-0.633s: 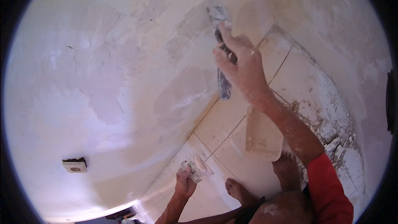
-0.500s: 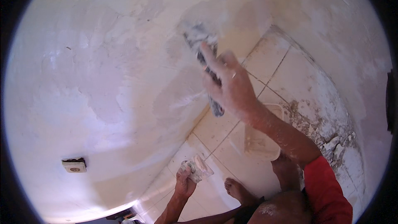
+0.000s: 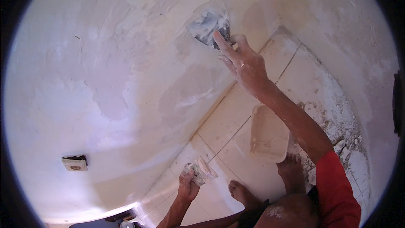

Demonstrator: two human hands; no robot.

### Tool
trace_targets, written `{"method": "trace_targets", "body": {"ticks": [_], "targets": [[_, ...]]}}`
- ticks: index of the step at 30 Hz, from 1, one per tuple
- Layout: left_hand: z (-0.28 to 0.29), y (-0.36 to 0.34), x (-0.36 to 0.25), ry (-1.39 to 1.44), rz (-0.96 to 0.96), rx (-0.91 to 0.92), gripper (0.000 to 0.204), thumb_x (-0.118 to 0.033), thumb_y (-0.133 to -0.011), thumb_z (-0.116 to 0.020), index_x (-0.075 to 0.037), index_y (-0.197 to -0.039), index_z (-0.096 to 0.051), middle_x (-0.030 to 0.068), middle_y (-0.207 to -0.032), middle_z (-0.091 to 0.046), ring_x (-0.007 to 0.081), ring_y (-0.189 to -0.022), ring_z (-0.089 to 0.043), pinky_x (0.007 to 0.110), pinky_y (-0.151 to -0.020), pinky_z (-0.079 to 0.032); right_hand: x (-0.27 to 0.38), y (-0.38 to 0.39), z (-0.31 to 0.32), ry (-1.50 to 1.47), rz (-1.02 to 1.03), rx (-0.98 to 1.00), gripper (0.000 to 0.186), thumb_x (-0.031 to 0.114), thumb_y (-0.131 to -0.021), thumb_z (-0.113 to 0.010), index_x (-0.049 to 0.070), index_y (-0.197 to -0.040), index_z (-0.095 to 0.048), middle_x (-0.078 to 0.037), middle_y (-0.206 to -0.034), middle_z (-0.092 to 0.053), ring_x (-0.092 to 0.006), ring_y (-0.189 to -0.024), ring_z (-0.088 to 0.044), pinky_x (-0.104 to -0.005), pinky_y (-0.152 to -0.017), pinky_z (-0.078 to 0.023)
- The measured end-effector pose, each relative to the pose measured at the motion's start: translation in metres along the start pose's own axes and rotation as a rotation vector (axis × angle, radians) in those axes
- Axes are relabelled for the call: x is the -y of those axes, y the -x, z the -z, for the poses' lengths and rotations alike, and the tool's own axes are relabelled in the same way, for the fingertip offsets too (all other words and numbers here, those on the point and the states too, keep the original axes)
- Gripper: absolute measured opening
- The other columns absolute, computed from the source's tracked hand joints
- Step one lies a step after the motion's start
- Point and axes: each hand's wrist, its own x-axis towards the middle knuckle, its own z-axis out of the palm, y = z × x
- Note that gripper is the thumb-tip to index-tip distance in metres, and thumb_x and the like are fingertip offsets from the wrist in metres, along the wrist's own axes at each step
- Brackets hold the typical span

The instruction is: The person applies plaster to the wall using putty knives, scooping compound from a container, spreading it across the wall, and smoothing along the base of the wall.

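My right hand (image 3: 244, 65) grips a putty knife (image 3: 209, 25) and presses its broad blade flat against the plastered wall (image 3: 105, 80), the index finger stretched along the blade. The blade is smeared with grey-white filler. My left hand (image 3: 187, 183) hangs low near the floor and holds a second, smaller putty knife (image 3: 202, 171) loaded with white filler. My right sleeve (image 3: 337, 194) is red. Both my bare feet (image 3: 291, 171) stand on the tiled floor.
A whitish tub (image 3: 270, 133) lies on the pale floor tiles (image 3: 228, 122) under my right forearm. Rubble and dust (image 3: 346, 135) line the base of the right wall. A wall socket (image 3: 75, 163) sits low at the left.
My right hand has swept the putty knife leftward and up across the wall, turning the blade flat. My left hand has stayed low with its smaller knife.
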Motion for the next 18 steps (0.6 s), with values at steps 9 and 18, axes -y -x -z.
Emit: {"method": "trace_targets", "body": {"ticks": [9, 18], "targets": [[-0.004, 0.002, -0.003, 0.019, -0.01, 0.025, 0.025, -0.017, -0.094, -0.064, -0.007, -0.114, -0.053, 0.0048, -0.115, -0.062, 0.0187, -0.108, -0.06, 0.041, -0.096, -0.051, 0.004, 0.031, 0.026, -0.329, -0.244, 0.001, 0.06, 0.014, -0.087, -0.068, 0.006, -0.143, -0.046, -0.016, -0.09, -0.058, -0.0286, -0.079, -0.061, -0.0385, -0.071, -0.053], [-0.005, 0.0, -0.003, 0.003, 0.001, 0.057, 0.025, -0.018, -0.095, -0.063, -0.007, -0.115, -0.053, 0.0061, -0.117, -0.061, 0.0193, -0.11, -0.06, 0.042, -0.097, -0.05, 0.067, 0.002, 0.024, -0.369, -0.275, -0.019, 0.053, 0.013, -0.088, -0.066, 0.006, -0.139, -0.053, -0.011, -0.089, -0.057, -0.0168, -0.074, -0.056, -0.0303, -0.07, -0.05]]}}
